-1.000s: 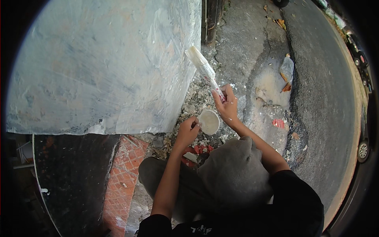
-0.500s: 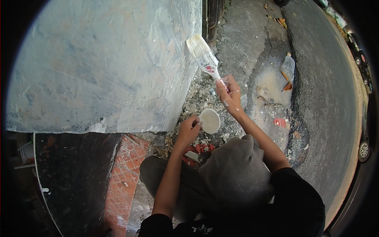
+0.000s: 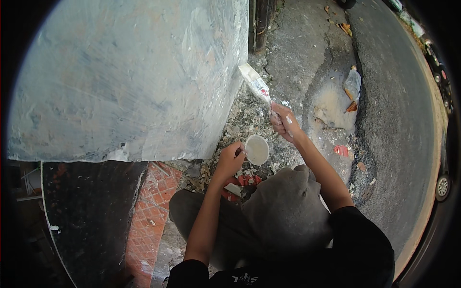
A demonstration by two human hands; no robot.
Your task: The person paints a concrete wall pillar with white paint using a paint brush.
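Note:
My right hand (image 3: 285, 121) is wrapped round the handle of a wide paintbrush (image 3: 255, 83) spattered with white and a little red. The bristle tip meets the right edge of a large wall (image 3: 129, 81) streaked with whitish-grey paint. Between its thumb and fingers, my left hand (image 3: 232, 159) pinches the rim of a small white cup (image 3: 257, 150). Pale liquid shows inside the cup, which I hold below the brush and close to my knees. White flecks of paint mark my right hand.
Rubble and paint chips cover the ground (image 3: 240, 125) beneath the cup. Orange tiles (image 3: 151, 211) and a dark panel (image 3: 91, 211) lie at lower left. A post (image 3: 261, 24) stands beyond the wall. To the right are a plastic bag (image 3: 353, 84), the road (image 3: 398, 120) and parked cars (image 3: 442, 187).
The brush has come down and slightly right, turning so its bristles show edge-on at the wall's edge. My right hand has lowered with it. My left hand and cup have barely moved.

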